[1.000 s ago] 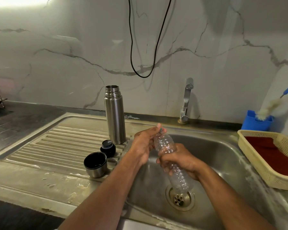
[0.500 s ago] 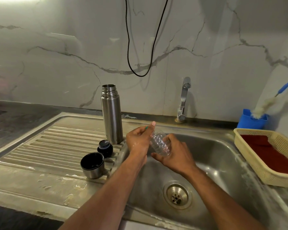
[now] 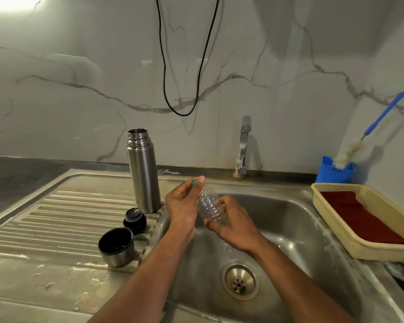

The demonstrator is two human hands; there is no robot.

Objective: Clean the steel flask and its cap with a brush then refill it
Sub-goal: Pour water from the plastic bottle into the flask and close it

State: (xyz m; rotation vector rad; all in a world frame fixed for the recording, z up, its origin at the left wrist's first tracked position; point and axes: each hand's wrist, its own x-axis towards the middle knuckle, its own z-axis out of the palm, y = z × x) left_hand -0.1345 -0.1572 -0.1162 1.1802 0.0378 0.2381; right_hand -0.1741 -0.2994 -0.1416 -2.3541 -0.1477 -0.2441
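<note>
The right hand [image 3: 233, 226] is nearest to the camera, over the sink basin [image 3: 296, 231]. Its fingers are curled around the lower part of a clear plastic bottle [image 3: 209, 206], which is tilted with its mouth end up and away. The left hand [image 3: 184, 203] is just left of it. The fingers [image 3: 197, 183] of this hand pinch a small teal piece, probably the bottle cap [image 3: 193, 182], at the mouth end of the bottle. I cannot tell if the bottle has water inside.

Left of the left-hand fingers, on the ribbed draining board [image 3: 56, 220], lies the steel cup lid [image 3: 116, 245] with its open side up. Behind it is the black stopper [image 3: 135, 217]. A little farther, the steel flask [image 3: 143, 171] stands upright and open, near the left hand but not touching it.

Far to the right of the fingers, a bottle brush [image 3: 350, 151] with a blue handle stands in a blue holder [image 3: 336, 170], beside a cream basket [image 3: 380, 247] with a red cloth [image 3: 357, 217]. The tap [image 3: 243, 145] is behind the hands, and no water runs.

I judge that the brushing is finished, because the brush is put away and the draining board is wet. What remains is the refill: to pour from the plastic bottle into the flask, then to close it with the stopper and the cup lid.

No brand, label or writing can be read on anything here.
</note>
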